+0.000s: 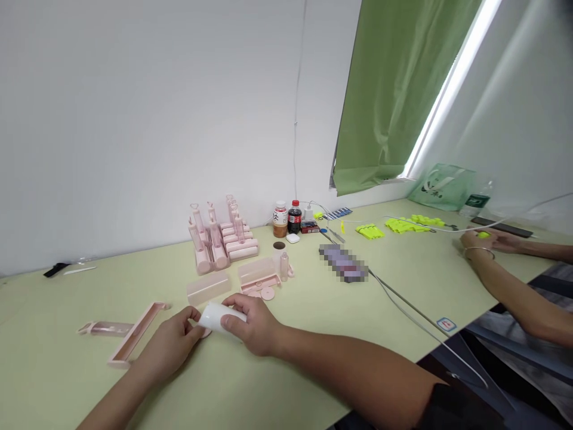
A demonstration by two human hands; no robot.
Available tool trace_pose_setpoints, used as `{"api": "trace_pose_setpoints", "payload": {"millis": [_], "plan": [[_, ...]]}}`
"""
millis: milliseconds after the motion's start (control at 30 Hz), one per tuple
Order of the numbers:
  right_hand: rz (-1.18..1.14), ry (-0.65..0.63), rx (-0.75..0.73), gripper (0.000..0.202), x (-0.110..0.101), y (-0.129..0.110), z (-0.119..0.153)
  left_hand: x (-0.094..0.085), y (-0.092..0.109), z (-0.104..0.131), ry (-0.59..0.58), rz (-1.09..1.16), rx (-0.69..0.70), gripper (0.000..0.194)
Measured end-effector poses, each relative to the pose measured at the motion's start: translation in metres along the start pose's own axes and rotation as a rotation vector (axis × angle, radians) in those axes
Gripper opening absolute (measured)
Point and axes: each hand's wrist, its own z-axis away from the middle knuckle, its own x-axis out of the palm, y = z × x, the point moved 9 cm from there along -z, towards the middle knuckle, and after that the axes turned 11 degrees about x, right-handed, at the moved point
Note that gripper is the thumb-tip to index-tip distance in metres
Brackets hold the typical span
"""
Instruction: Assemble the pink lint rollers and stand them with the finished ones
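Note:
My right hand (255, 325) is wrapped round a smooth white roll (217, 316), which lies tilted just above the table. Close to the roll's left end, my left hand (174, 337) is closed with its fingertips on a thin pink disc (206, 332), partly hidden by the fingers. Left of that hand lie a long pink tray-like piece (138, 334) and a pink handle with a clear section (107, 328). Beyond the hands are a translucent pink cover (208, 288), a second cover (257, 270) with a tray piece, loose pink discs (267, 293) and an upright hollow tube (278, 254).
Several pink rollers (219, 245) are stacked by the wall. A jar (280, 220), a cola bottle (294, 217) and a blurred phone (344, 263) stand or lie to the right, with cables (403, 298) across the table. A co-worker's hands (483, 242) work near yellow pieces (407, 224).

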Motion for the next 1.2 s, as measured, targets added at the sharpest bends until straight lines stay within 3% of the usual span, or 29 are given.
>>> {"api": "trace_pose_setpoints", "payload": {"millis": [100, 267, 400, 533, 700, 833, 1033, 1200], "plan": [[0.014, 0.000, 0.036, 0.030, 0.002, 0.006, -0.002, -0.006, 0.006, -0.001, 0.022, -0.025, 0.045, 0.027], [-0.078, -0.061, 0.265, 0.026, 0.009, 0.030, -0.012, -0.020, 0.015, 0.002, 0.160, 0.263, 0.059, 0.047], [-0.198, -0.161, 0.375, 0.020, 0.021, 0.035, -0.008, -0.004, 0.024, 0.005, 0.045, 0.263, 0.138, 0.058], [-0.394, -0.237, 0.378, 0.026, 0.029, 0.032, -0.007, 0.003, 0.025, 0.004, 0.019, 0.233, 0.154, 0.054], [-0.614, -0.238, 0.440, 0.024, 0.027, 0.034, -0.011, -0.017, 0.017, 0.001, 0.202, 0.285, 0.149, 0.053], [-0.803, -0.334, 0.495, 0.028, 0.032, 0.031, -0.007, -0.028, 0.014, 0.001, 0.282, 0.293, 0.139, 0.049], [-0.828, -0.337, 0.388, 0.026, 0.024, 0.027, -0.006, -0.028, 0.016, 0.000, 0.290, 0.354, 0.163, 0.046], [-0.807, -0.351, 0.405, 0.029, 0.024, 0.028, -0.004, -0.029, 0.019, 0.000, 0.277, 0.314, 0.188, 0.048]]}}
